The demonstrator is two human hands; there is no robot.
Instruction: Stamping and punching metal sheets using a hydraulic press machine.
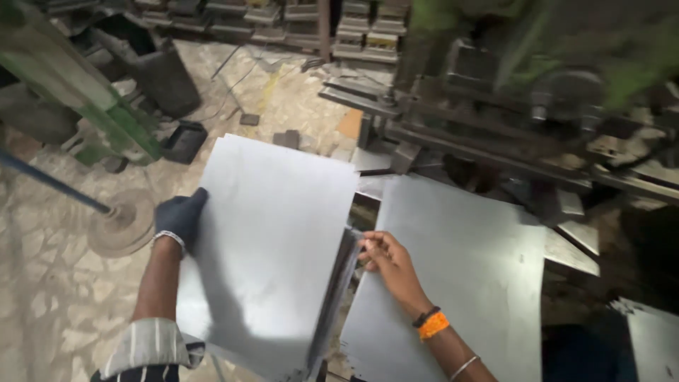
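Note:
My left hand (182, 216), in a dark glove, grips the left edge of a large grey metal sheet (272, 240) that lies on top of a stack of such sheets. My bare right hand (387, 263), with an orange band at the wrist, pinches the right edge of that same top sheet. The edges of the stack (332, 297) show just below my right fingers. To the right lies a second grey metal sheet (460, 269), flat under my right forearm.
A heavy green and grey machine (509, 92) stands at the back right. A green frame (85, 99) and a blue rod (49, 180) are at the left. Dark bins (166, 78) sit on the stone floor (56, 283). Stacked metal parts (283, 18) line the far wall.

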